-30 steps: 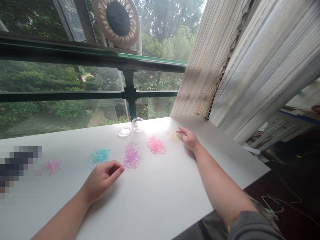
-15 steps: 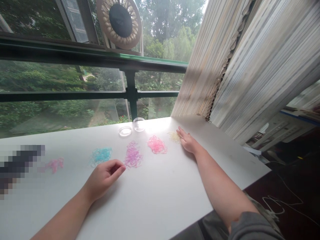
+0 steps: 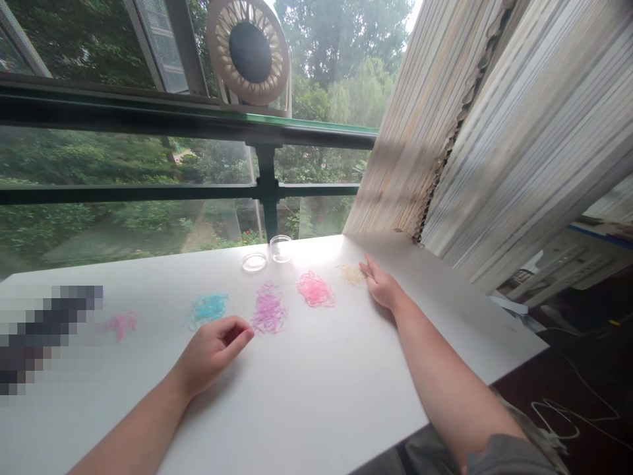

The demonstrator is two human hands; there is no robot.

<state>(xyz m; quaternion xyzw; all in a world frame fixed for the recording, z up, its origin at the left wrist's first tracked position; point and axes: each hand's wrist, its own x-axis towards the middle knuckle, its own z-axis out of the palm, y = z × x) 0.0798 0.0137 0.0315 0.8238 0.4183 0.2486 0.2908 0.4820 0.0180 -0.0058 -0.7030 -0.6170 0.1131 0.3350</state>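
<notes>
Small heaps of thin elastic bands lie in a row on the white table (image 3: 321,402): pale pink (image 3: 120,324), teal (image 3: 208,307), purple (image 3: 270,309), bright pink (image 3: 316,290) and yellow (image 3: 351,274). My left hand (image 3: 215,349) rests on the table just below the teal and purple heaps, fingers loosely curled with the fingertips near the purple bands. My right hand (image 3: 382,285) lies flat beside the yellow heap, fingers stretched out and touching its right edge.
A clear round jar (image 3: 281,249) and its lid (image 3: 254,262) stand at the table's far edge by the window. A fan (image 3: 250,53) sits on the green rail above. Striped curtains (image 3: 494,132) hang at the right. Cables lie on the floor at the right.
My right hand has flattened against the right side of the yellow heap. The view has shifted slightly; my left hand has stayed put.
</notes>
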